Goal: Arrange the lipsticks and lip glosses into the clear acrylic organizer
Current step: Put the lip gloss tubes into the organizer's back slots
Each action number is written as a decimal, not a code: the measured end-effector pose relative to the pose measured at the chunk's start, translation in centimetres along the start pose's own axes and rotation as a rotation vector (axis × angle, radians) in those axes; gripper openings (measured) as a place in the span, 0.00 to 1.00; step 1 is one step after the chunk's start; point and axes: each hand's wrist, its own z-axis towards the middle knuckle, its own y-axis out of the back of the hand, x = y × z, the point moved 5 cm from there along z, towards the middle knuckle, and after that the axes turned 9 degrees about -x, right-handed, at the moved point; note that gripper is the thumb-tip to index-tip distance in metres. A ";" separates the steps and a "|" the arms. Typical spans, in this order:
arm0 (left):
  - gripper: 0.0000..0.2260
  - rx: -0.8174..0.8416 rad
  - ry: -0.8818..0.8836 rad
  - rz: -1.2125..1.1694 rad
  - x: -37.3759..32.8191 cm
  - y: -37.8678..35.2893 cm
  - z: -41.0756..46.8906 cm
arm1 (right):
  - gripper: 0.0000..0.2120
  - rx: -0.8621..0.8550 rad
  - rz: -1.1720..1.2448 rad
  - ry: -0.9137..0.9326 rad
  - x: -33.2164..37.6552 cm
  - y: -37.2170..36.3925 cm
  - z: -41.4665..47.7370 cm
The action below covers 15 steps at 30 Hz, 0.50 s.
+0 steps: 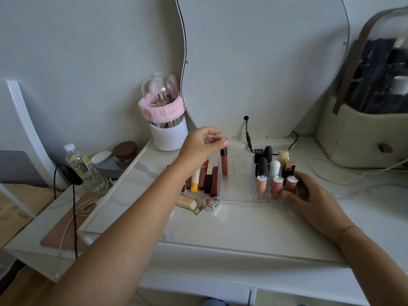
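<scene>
A clear acrylic organizer (237, 191) stands on the white vanity top. Its right slots hold several lipsticks and pink lip glosses (276, 186). My left hand (201, 144) pinches the cap of a reddish-brown lip gloss tube (224, 161), which stands upright in the organizer's back left slot. My right hand (309, 193) rests against the organizer's right front corner, fingers touching the wall by the rightmost gloss (291, 184). A row of loose lipsticks and glosses (204, 180) lies flat on the table just left of the organizer.
A heart-shaped keychain compact (210, 204) and a cream bar (185, 203) lie in front of the loose row. A white brush holder with a pink band (165, 129) stands behind. A mirror, black cable, beige bag (357, 138) and water bottle (81, 164) surround the area.
</scene>
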 end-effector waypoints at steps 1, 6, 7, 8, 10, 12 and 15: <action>0.16 0.001 -0.001 -0.002 0.0 0.9 0.1 | 0.25 -0.001 -0.002 0.000 0.1 0.0 0.0; 0.08 -0.145 0.109 0.118 3.5 8.8 1.3 | 0.26 -0.004 -0.010 -0.006 -0.1 -0.1 0.0; 0.08 -0.169 0.170 0.179 4.8 9.9 1.5 | 0.26 0.001 -0.014 -0.010 -0.1 -0.1 0.1; 0.10 -0.174 0.235 0.257 6.3 10.7 1.5 | 0.26 0.006 -0.015 -0.012 -0.1 -0.1 0.1; 0.12 -0.123 0.368 0.390 8.8 10.9 1.4 | 0.26 0.007 -0.012 -0.014 -0.1 -0.1 0.1; 0.11 -0.050 0.470 0.438 10.6 10.3 1.1 | 0.26 0.002 -0.021 -0.016 0.0 0.0 0.0; 0.10 -0.033 0.463 0.486 11.5 9.3 1.3 | 0.26 -0.016 -0.029 -0.014 0.3 0.0 0.0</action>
